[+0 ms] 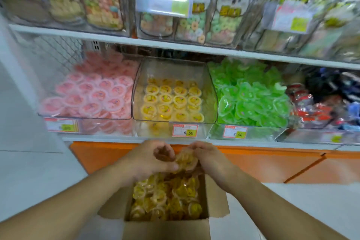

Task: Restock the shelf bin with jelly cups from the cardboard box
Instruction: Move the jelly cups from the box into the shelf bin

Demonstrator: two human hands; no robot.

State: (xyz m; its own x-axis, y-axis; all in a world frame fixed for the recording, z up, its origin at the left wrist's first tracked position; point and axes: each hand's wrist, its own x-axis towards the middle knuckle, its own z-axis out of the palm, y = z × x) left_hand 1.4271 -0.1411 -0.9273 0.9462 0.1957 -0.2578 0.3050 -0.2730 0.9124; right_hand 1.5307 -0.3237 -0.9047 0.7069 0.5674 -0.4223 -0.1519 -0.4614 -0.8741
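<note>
Cardboard box (167, 226) sits lowest and closest, open-topped, directly beneath the wrists and loosely heaped with yellow jelly cups (165, 198). Just above its far edge the left hand (150, 159) and the right hand (208, 157) meet, fingers curled inward and cupped together around a small bunch of cups (186, 160); the picture is blurred there, so how many they hold cannot be told. Judging by their look, these cups are light, small and stiff-walled with a thin film lid, smooth enough to slide against one another, so a scoop from below with both palms closed around the sides seems safer than pinching the lids, which might dent or peel. Loose ones could spill from the gap between the palms. Beyond the fingertips, forward and higher, stands the clear shelf bin (212, 91) with yellow cups lying in neat rows on its floor, filled only low. Left of it lies a bin of pink cups (93, 93), right of it a heap of green ones (251, 97). On the middle bin's front, just past the knuckles, hangs a price tag (185, 130).
</note>
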